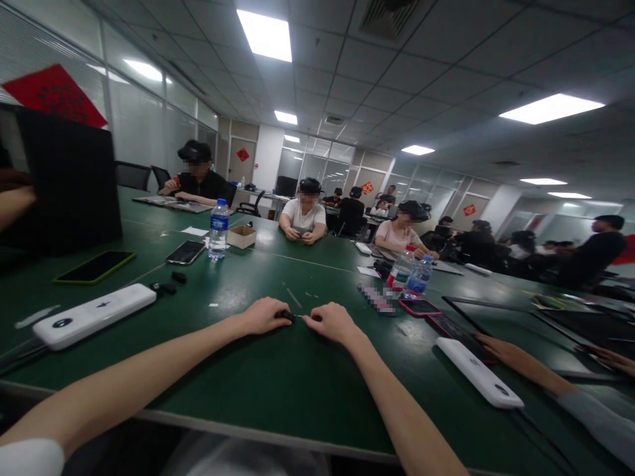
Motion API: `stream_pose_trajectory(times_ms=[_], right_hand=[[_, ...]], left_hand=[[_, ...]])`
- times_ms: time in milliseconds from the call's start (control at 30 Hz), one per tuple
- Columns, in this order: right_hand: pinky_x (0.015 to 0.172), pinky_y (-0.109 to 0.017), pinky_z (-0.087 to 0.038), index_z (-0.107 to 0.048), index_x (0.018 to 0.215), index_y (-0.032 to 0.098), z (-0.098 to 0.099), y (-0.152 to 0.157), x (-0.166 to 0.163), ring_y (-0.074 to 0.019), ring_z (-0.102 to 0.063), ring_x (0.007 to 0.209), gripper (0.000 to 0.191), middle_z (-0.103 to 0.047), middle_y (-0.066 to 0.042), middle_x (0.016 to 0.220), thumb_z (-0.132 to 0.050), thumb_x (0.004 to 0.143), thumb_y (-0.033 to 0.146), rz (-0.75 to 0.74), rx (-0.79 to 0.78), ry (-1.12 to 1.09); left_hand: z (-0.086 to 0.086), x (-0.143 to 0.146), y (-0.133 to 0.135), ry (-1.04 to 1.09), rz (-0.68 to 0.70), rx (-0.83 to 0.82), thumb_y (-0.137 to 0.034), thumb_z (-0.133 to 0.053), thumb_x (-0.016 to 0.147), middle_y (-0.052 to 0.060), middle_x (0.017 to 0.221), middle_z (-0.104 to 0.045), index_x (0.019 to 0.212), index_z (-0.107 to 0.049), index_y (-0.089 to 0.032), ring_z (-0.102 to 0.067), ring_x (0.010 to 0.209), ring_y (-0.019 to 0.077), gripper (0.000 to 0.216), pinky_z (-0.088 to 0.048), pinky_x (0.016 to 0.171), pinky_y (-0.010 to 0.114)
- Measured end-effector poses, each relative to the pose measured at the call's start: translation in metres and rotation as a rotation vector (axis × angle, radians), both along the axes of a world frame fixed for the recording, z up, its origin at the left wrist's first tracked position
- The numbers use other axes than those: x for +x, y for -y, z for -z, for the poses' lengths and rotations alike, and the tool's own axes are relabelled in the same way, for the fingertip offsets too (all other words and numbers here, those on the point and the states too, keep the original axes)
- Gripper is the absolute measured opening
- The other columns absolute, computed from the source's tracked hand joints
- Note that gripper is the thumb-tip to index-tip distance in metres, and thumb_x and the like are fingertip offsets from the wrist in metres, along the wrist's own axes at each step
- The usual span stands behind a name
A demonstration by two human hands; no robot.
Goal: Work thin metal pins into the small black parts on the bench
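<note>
Both my arms stretch forward over the green table. My left hand rests on the tabletop with its fingers pinched on a small dark object. My right hand lies just to its right, fingers also pinched closed, and a thin pale strand runs between the two hands. The object is too small to name. A few short thin pieces lie on the table just beyond my hands.
A white power bank and a phone lie at left, another white power bank at right. Water bottles, a phone and a small box stand farther off. Several people sit around the table; another person's hand reaches in at right.
</note>
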State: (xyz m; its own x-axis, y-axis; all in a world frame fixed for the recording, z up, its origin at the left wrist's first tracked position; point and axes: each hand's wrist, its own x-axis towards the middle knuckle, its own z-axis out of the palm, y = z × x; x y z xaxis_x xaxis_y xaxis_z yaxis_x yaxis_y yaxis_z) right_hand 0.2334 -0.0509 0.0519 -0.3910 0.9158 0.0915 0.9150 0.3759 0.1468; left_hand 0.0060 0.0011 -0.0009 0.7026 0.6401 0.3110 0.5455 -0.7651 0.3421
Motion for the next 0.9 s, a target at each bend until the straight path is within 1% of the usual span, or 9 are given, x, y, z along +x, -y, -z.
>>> stream_pose_trajectory(times_ms=[200,367,500,667,733,900], right_hand=[[0.066,-0.024,-0.042,-0.072,0.088,0.025,0.0014,-0.0004,-0.0038,-0.0180,-0.064,0.077,0.055,-0.072,-0.005,0.083,-0.032,0.091,0.061,0.006,0.021,0.037],[0.062,-0.023,-0.041,-0.072,0.084,0.025,0.0009,-0.0009,-0.0005,-0.0177,-0.064,0.073,0.054,-0.071,-0.004,0.080,-0.032,0.091,0.061,-0.021,0.019,0.031],[0.065,-0.025,-0.042,-0.072,0.088,0.026,-0.0008,-0.0017,0.0005,-0.0182,-0.064,0.074,0.057,-0.071,-0.004,0.082,-0.030,0.090,0.063,-0.035,-0.026,0.020],[0.071,-0.025,-0.043,-0.072,0.093,0.025,-0.0024,-0.0009,0.0007,-0.0193,-0.064,0.081,0.058,-0.072,-0.006,0.089,-0.032,0.088,0.066,0.024,-0.083,-0.007],[0.070,-0.025,-0.043,-0.072,0.094,0.025,-0.0025,-0.0006,0.0008,-0.0191,-0.065,0.082,0.056,-0.072,-0.006,0.091,-0.033,0.088,0.065,0.030,-0.100,-0.022],[0.067,-0.025,-0.043,-0.072,0.090,0.025,-0.0025,-0.0014,0.0002,-0.0182,-0.064,0.076,0.058,-0.072,-0.006,0.085,-0.030,0.090,0.064,-0.031,-0.061,-0.017]], left_hand=[[-0.0019,0.0004,0.0017,-0.004,-0.010,-0.009,-0.045,-0.055,0.087,0.003,0.083,-0.067,0.098,-0.067,-0.021,-0.061,0.072,0.0165,0.029,-0.038,0.060,0.023],[-0.0033,0.0002,0.0033,-0.004,-0.006,-0.017,-0.047,-0.054,0.087,0.003,0.084,-0.068,0.099,-0.066,-0.021,-0.061,0.073,0.0169,0.031,-0.039,0.060,0.023],[-0.0030,-0.0006,0.0032,-0.011,-0.016,-0.006,-0.046,-0.054,0.087,0.003,0.082,-0.067,0.097,-0.065,-0.021,-0.061,0.071,0.0169,0.030,-0.037,0.059,0.024],[-0.0037,-0.0008,0.0033,-0.039,-0.012,0.009,-0.046,-0.052,0.088,0.003,0.085,-0.067,0.097,-0.063,-0.021,-0.062,0.074,0.0179,0.028,-0.039,0.061,0.025],[-0.0043,-0.0003,0.0037,-0.058,-0.017,0.025,-0.046,-0.052,0.089,0.004,0.087,-0.067,0.098,-0.061,-0.021,-0.062,0.076,0.0187,0.029,-0.039,0.062,0.025],[-0.0058,0.0018,0.0059,-0.116,-0.054,0.068,-0.046,-0.050,0.090,0.005,0.091,-0.067,0.102,-0.058,-0.021,-0.063,0.079,0.0205,0.030,-0.041,0.063,0.026]])
